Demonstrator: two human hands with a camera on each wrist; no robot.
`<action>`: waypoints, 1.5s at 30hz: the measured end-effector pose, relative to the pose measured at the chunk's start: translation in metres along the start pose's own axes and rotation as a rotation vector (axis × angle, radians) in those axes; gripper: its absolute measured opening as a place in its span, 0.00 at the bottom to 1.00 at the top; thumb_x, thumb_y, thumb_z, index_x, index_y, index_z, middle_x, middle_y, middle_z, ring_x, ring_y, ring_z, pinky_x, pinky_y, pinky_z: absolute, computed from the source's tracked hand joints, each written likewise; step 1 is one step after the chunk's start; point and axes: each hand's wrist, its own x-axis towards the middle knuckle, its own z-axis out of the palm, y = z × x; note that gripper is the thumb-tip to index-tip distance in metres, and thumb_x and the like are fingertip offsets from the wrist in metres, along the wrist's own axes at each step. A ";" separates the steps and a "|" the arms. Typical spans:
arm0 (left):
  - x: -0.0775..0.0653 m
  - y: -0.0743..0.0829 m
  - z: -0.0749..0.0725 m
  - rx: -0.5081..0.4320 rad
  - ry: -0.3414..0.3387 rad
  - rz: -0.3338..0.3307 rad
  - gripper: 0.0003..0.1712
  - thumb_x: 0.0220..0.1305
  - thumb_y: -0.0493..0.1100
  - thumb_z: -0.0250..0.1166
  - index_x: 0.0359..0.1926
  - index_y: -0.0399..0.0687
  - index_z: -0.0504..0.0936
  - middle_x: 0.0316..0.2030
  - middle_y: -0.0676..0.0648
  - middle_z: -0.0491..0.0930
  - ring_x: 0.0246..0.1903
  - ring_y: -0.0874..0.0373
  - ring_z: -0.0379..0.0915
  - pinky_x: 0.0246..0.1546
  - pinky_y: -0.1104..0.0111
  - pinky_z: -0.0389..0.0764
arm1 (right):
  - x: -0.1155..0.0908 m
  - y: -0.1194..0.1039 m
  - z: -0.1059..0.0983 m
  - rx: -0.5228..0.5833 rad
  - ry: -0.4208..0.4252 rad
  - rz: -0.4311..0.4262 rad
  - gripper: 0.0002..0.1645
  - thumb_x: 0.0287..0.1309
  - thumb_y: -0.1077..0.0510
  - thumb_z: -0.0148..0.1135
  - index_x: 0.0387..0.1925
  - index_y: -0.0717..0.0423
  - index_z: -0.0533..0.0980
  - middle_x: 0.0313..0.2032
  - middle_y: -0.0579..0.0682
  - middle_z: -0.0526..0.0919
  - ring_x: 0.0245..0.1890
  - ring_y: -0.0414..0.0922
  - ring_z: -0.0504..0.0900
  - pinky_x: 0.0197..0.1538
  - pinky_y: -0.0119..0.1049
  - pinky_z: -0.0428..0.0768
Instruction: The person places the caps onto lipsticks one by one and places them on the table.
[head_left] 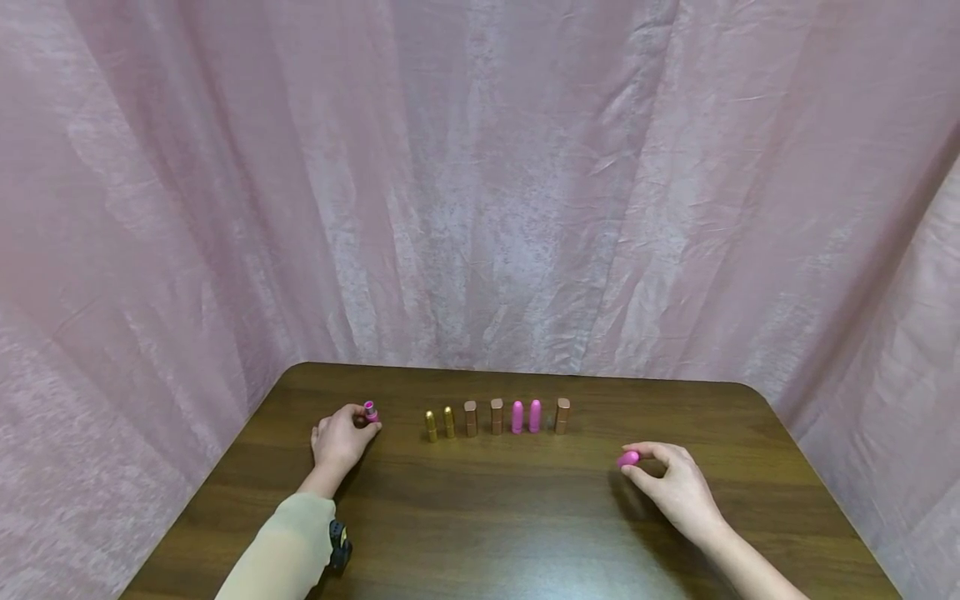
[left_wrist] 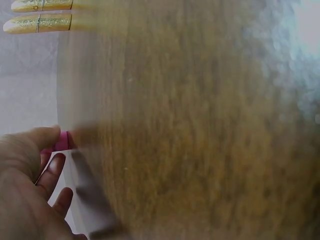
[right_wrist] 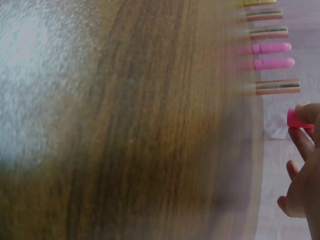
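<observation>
At the left of the table, my left hand [head_left: 339, 442] pinches a pink lipstick [head_left: 371, 412] between thumb and finger. Its cap is off and a silver collar shows at the top; the left wrist view shows only its pink base [left_wrist: 63, 141], at the table surface. On the right side, my right hand [head_left: 677, 483] holds a pink lipstick cap [head_left: 627, 458] by thumb and fingertips, raised over the table and tilted. The cap's end [right_wrist: 292, 118] also shows in the right wrist view, partly hidden by the fingers.
Between the hands, capped lipsticks stand upright in a row: two gold ones [head_left: 449, 422], copper ones [head_left: 471, 419], two pink ones [head_left: 517, 417], and another copper one [head_left: 562, 416] at the right end. Behind the wooden table [head_left: 480, 508] hangs a pink curtain [head_left: 480, 208].
</observation>
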 end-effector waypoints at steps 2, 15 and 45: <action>0.000 -0.001 0.000 0.003 -0.004 -0.005 0.18 0.62 0.50 0.73 0.46 0.43 0.84 0.46 0.42 0.86 0.55 0.32 0.72 0.66 0.35 0.52 | 0.000 0.000 0.001 -0.002 0.003 -0.004 0.17 0.58 0.50 0.75 0.48 0.50 0.86 0.48 0.47 0.87 0.60 0.51 0.73 0.57 0.51 0.69; -0.005 -0.005 -0.007 -0.001 0.013 0.039 0.17 0.62 0.50 0.72 0.47 0.45 0.84 0.48 0.41 0.86 0.56 0.32 0.73 0.65 0.36 0.56 | 0.000 0.000 0.000 0.013 -0.004 0.003 0.18 0.59 0.49 0.75 0.49 0.51 0.86 0.49 0.48 0.86 0.61 0.53 0.72 0.58 0.53 0.68; -0.075 0.070 -0.040 0.087 0.028 0.588 0.13 0.54 0.42 0.78 0.40 0.61 0.86 0.39 0.60 0.84 0.48 0.52 0.76 0.72 0.42 0.54 | -0.007 -0.011 -0.004 0.248 -0.042 0.164 0.24 0.63 0.42 0.70 0.56 0.48 0.82 0.50 0.44 0.86 0.56 0.38 0.76 0.52 0.33 0.73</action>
